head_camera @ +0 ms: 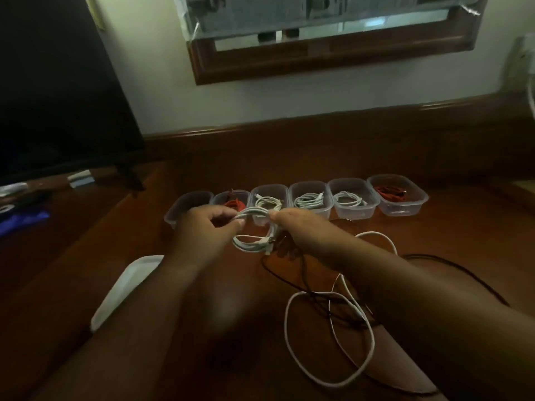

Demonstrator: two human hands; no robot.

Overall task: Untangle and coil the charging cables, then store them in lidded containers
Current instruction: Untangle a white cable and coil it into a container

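A person stands at a dark wooden desk (376,146), both arms stretched forward over it. The left hand (202,227) and right hand (292,227) hold a coiled white cable (254,227) between them, just above the desk and near a row of six clear plastic containers (354,208) lined up left to right at the far side. The left fingers curl round the top of the coil, pinching its loops together so they cannot spring apart; the right hand grips the coil's right side, though its fingers are turned away and their exact hold cannot be told. Five of the tubs hold a coiled cable each, white or red; the leftmost container (188,205) looks empty (likely where this coil is headed). On the near right of the desk lies a loose tangle of white and dark cables (327,328), waiting to be sorted. A white lid (127,287) rests on the near left, kept close for closing the tubs. A dark screen (58,96) stands far left.
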